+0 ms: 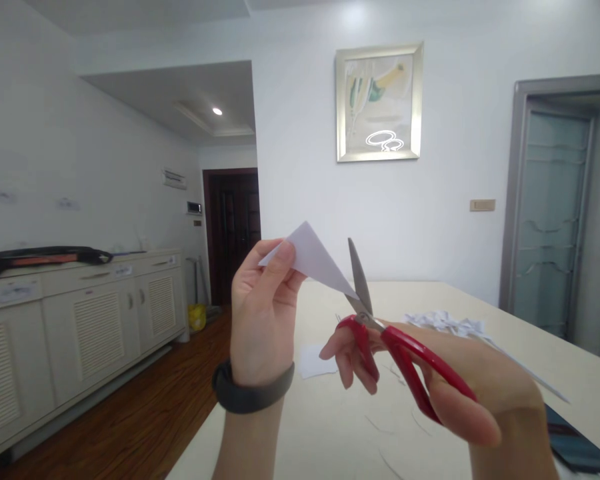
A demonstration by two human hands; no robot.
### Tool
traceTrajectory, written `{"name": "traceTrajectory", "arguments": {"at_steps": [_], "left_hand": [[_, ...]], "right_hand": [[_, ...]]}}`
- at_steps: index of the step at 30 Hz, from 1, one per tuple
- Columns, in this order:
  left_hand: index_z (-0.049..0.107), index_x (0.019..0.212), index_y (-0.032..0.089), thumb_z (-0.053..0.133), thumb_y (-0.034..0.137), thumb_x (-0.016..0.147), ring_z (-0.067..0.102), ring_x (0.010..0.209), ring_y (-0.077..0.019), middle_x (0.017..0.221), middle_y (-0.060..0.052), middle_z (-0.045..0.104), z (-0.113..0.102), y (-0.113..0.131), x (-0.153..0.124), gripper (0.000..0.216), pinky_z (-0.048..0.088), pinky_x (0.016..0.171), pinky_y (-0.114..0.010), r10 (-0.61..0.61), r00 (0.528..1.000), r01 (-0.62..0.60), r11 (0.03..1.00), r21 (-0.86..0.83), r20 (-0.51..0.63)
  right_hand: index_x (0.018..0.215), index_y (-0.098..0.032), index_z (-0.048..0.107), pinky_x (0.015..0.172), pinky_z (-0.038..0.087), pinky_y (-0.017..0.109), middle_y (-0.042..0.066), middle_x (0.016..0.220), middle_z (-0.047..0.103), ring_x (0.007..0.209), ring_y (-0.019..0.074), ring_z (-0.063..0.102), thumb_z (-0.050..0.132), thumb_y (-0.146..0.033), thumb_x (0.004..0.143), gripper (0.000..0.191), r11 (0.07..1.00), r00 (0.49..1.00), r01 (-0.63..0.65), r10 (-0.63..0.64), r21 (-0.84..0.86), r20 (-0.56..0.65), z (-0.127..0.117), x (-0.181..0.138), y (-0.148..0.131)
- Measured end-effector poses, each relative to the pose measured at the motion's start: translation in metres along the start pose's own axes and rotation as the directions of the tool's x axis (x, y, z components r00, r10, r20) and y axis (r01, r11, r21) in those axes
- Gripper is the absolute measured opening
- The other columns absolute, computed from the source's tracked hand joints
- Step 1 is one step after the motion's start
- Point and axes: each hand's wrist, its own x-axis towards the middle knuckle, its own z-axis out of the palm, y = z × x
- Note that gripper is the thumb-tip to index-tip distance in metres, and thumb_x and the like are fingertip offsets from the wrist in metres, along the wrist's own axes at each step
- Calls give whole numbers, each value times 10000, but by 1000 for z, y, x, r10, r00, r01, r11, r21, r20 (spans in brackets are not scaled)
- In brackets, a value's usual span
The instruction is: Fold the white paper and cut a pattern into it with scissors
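My left hand (pixel 267 287), with a dark band on its wrist, pinches a folded white paper triangle (pixel 313 257) between thumb and fingers. The paper is held up above the table, one corner pointing down to the right. Through the red handles of a pair of scissors (pixel 363 287) go the thumb and fingers of my right hand (pixel 430 373). The blades are spread apart, and the paper's lower right corner lies between them near the pivot. Whether the blades touch the paper cannot be told.
On the pale table (pixel 340 433) lie a white paper piece (pixel 317 362), thin paper slivers, and a pile of white scraps (pixel 445 323) at the right. A dark flat object (pixel 577 443) rests by my right wrist. A white cabinet (pixel 100 320) stands along the left wall.
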Motion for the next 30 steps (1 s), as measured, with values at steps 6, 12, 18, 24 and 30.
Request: {"name": "traceTrajectory", "arguments": {"at_steps": [6, 12, 18, 24, 30], "left_hand": [[678, 744, 183, 696, 202, 790, 635, 656, -77, 710, 30, 664, -4, 4, 1, 52, 532, 596, -142, 13, 999, -16, 995, 97, 32], [675, 723, 184, 691, 222, 791, 582, 605, -63, 655, 31, 623, -9, 7, 3, 79, 512, 603, -143, -44, 994, 22, 978, 205, 103], [690, 829, 217, 676, 194, 802, 600, 651, -73, 725, 35, 657, -5, 12, 0, 38, 506, 619, -160, 48, 993, -75, 963, 257, 106], [690, 864, 250, 682, 209, 792, 610, 622, -106, 762, 30, 673, -3, 17, -4, 83, 481, 534, -197, 112, 989, -138, 926, 351, 93], [696, 855, 224, 664, 221, 811, 647, 776, -136, 885, 7, 681, -2, 16, -4, 55, 521, 677, -229, 114, 987, -147, 920, 364, 110]], "right_hand": [[1098, -76, 600, 724, 469, 342, 100, 910, 566, 779, 196, 529, 555, -685, 759, 698, 996, 1000, -12, 12, 90, 9, 5, 9, -6], [1088, -77, 615, 776, 480, 351, 102, 906, 580, 835, 206, 563, 530, -656, 795, 654, 983, 998, 69, -66, 172, -21, 9, 14, -3], [1074, -96, 615, 774, 479, 327, 100, 898, 586, 840, 185, 568, 463, -557, 891, 518, 995, 997, 51, -45, 91, -64, 10, 10, -6], [1071, -81, 608, 742, 482, 316, 111, 900, 598, 814, 181, 579, 437, -560, 903, 536, 996, 997, 60, -56, 73, -60, 9, 10, -5], [1066, -107, 632, 737, 487, 316, 106, 897, 627, 787, 171, 585, 420, -563, 909, 527, 995, 996, 55, -49, 85, -80, 11, 9, -3]]}}
